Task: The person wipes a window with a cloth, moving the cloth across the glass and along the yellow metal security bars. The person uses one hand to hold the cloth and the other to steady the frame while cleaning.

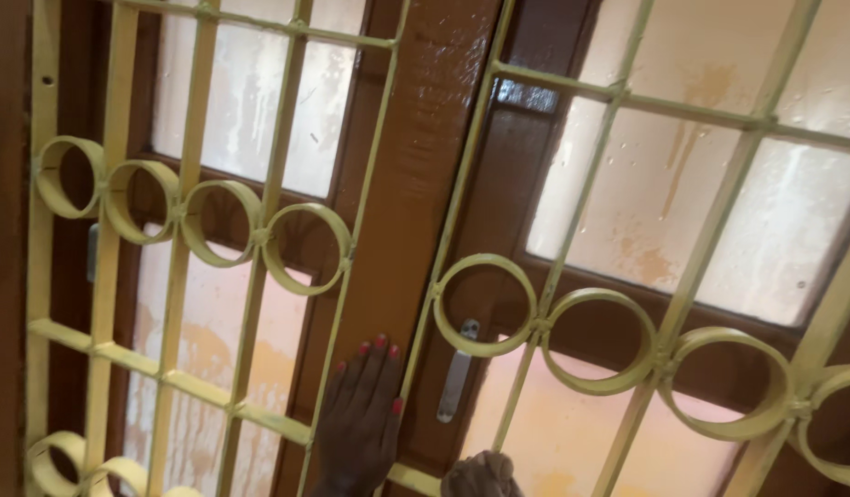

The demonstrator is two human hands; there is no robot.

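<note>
The left hand (359,419) lay flat against the brown post (407,212), its fingers (379,364) spread open and pointing up, gripping nothing. Just right of the post and of that hand, a metal handle (456,373) hung on the window frame (499,267), behind the yellow grille (535,322). The right hand (480,476) showed only as knuckles at the bottom edge, below the handle and near a grille bar; whether its fingers were open or closed could not be told. On both sides of the post, the grille carried rows of rings, 4 to the left and 4 to the right. Behind them sat stained frosted panes (683,184).
</note>
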